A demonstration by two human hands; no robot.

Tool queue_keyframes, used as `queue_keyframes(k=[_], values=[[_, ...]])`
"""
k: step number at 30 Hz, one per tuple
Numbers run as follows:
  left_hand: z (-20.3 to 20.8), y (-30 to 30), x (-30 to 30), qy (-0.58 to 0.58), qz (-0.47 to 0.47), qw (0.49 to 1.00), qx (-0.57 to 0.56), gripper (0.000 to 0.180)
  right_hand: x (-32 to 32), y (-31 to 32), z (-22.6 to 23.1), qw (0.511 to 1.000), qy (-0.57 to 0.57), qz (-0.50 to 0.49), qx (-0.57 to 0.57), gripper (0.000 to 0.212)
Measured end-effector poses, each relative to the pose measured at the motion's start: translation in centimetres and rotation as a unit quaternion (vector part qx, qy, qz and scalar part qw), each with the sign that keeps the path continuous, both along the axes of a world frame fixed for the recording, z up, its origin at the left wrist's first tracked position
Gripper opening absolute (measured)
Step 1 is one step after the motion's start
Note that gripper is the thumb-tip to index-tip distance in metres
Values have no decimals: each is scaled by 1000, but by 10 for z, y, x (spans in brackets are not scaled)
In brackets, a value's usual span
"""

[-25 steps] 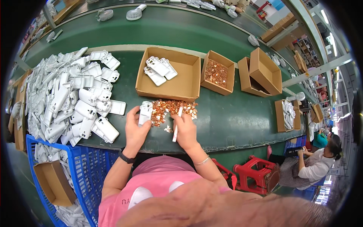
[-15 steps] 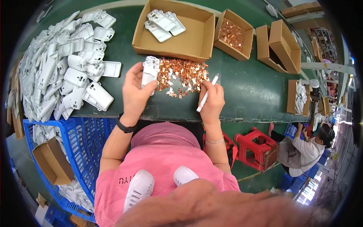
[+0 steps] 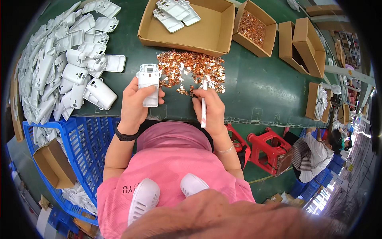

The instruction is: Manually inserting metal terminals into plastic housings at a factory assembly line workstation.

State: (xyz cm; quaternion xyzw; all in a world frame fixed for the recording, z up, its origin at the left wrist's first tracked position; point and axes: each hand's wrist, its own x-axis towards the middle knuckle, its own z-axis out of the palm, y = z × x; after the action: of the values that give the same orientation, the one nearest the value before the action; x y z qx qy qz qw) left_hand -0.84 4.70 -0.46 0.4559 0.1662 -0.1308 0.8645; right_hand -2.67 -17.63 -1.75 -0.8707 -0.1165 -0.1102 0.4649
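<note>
While the left hand [image 3: 137,104] clasps 1 white rectangular plastic casing [image 3: 150,81], thumb across its face, the notched end points away from the person, long axis near straight ahead, over the green tabletop [image 3: 262,87], left of the loose copper-coloured metal pieces [image 3: 189,68]. The right hand [image 3: 211,108], fingers curled, grips 1 slim white rod [image 3: 203,106], nearly parallel; 3 white plastic casings [image 3: 173,12] lie in the large tan cardboard box [image 3: 211,34].

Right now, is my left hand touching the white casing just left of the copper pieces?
Touching. The head view shows the left hand gripping the white casing, its thumb laid across the front and fingertips showing past the right edge.
</note>
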Motion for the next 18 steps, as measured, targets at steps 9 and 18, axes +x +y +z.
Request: queue_keyframes(k=[9, 18], values=[[0, -3, 9, 0, -11, 1000, 28, 31, 19, 4, 1, 997, -18, 16, -67, 29], [13, -14, 1, 1, -66, 991, 114, 28, 24, 3, 15, 987, -35, 92, -125, 19]])
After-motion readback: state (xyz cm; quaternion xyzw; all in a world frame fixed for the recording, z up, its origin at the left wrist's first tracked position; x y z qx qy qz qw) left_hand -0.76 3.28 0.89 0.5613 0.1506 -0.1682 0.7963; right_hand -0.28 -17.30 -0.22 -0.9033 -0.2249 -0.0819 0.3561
